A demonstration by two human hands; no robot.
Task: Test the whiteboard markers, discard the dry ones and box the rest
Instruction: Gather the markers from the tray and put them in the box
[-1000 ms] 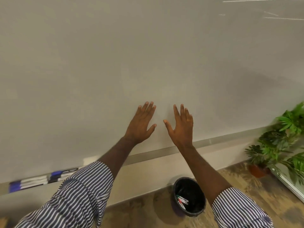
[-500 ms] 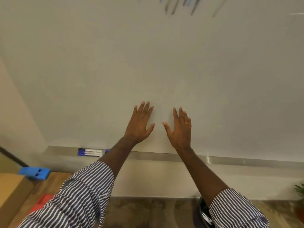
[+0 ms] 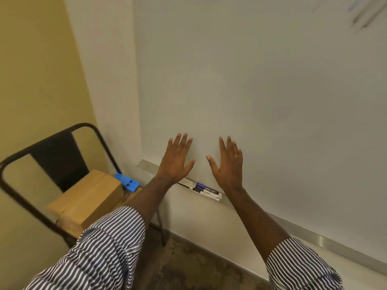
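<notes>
Several whiteboard markers [image 3: 204, 190], white with blue and dark parts, lie in the metal tray [image 3: 297, 230] under the whiteboard [image 3: 261, 84]. My left hand [image 3: 177, 159] and my right hand [image 3: 229, 164] are both held up before the board with fingers straight and spread, holding nothing. The markers show between my two wrists, just below the hands. A cardboard box [image 3: 88, 199] sits on a chair at the left. Faint marker strokes [image 3: 363, 14] show at the board's top right.
A black metal chair [image 3: 53, 155] stands against the yellow wall at the left and carries the box and a blue eraser-like block [image 3: 126, 182]. The floor below is mottled brown.
The view has swung left: the bin and plant have left the frame, and the chair, box and blue block have come in. Both hands stay spread and hold nothing.
</notes>
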